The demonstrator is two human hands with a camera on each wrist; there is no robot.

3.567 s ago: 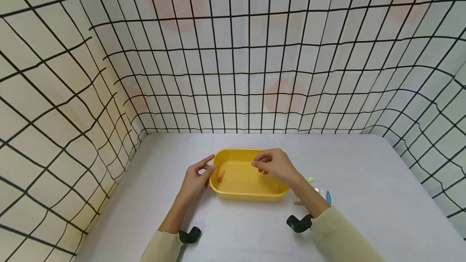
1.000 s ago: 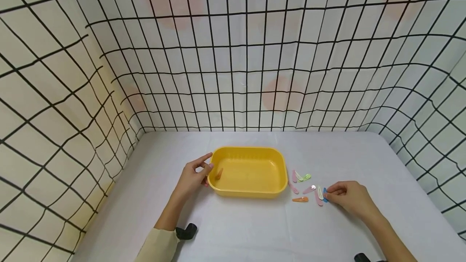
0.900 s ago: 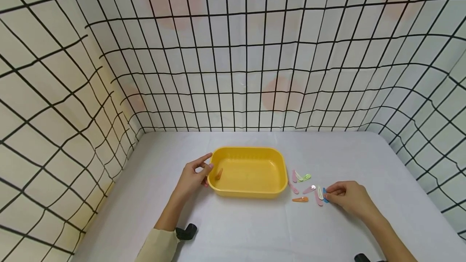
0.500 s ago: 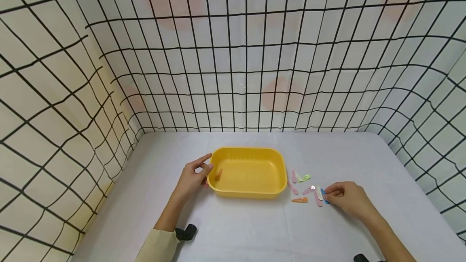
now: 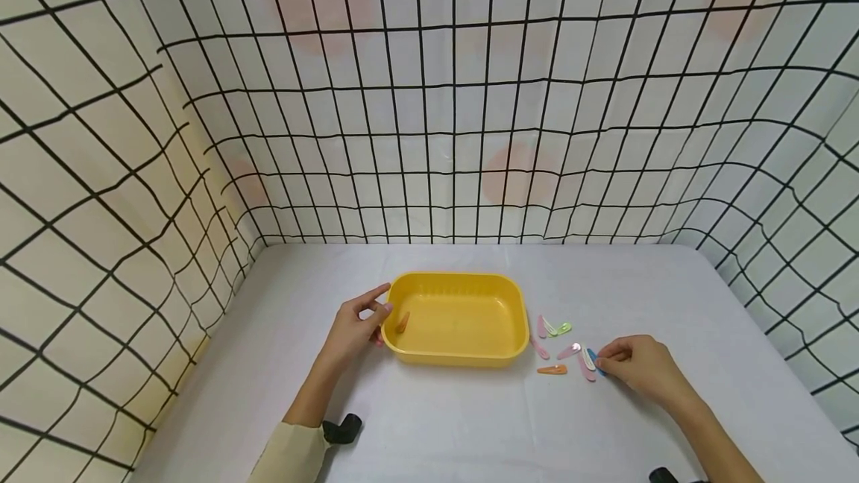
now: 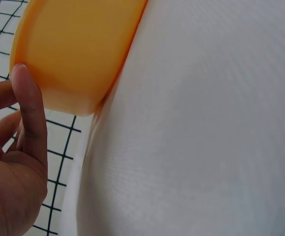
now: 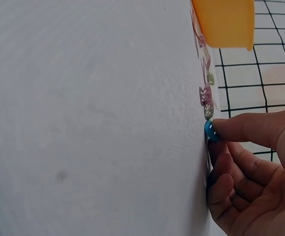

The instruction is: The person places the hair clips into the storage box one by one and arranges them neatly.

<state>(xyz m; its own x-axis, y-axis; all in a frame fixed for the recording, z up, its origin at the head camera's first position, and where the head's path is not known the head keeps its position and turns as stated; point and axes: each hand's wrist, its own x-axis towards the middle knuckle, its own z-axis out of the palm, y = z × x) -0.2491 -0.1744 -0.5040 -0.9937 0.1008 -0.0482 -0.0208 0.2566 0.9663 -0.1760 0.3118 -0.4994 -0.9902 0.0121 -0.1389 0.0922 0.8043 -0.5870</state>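
Observation:
At its left end, a yellow plastic tray (image 5: 456,319) is held by my left hand (image 5: 352,328), with thumb and index finger at the rim. In the left wrist view the thumb (image 6: 29,98) lies against the tray's end wall. An orange snap hair clip (image 5: 403,322) lies inside the tray. My right hand (image 5: 640,365) pinches a blue hair clip (image 7: 211,131) low at the table surface, right of the other clips. Beside it are a white clip (image 5: 588,358) and a pink clip (image 5: 586,371).
More hair clips lie right of the tray: an orange one (image 5: 552,370), a light green one (image 5: 560,329) and several pink ones, such as a pink clip (image 5: 569,350). A white cloth covers the table (image 5: 443,423). White walls with a black grid (image 5: 436,133) stand around it.
My right hand was over the tray at first, then moved right and down to the blue clip. Lately that clip has turned slightly between its fingers. The left hand stays at the tray.

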